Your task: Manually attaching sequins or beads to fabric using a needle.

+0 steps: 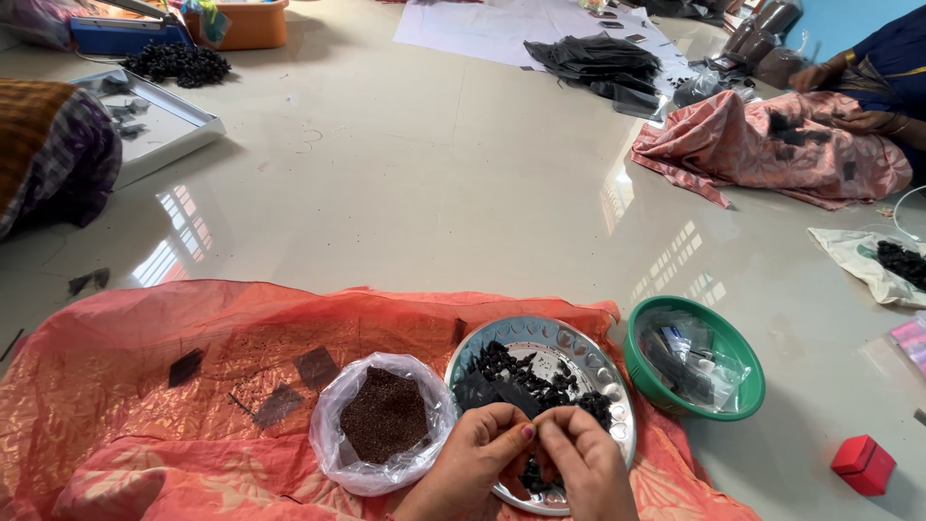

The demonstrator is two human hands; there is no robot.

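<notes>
A person's left hand and right hand meet over a round steel plate strewn with small black pieces, fingers pinched narrowly together on a small dark piece that is too small to identify. The plate rests on an orange cloth spread on the floor, just beside an open plastic bag of dark brown granules. A green bowl holding clear packets sits to the right, a red box beyond.

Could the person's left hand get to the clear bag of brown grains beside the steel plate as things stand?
Probably yes: the left hand sits right beside the bag, whose open top faces up with nothing between them.
</notes>
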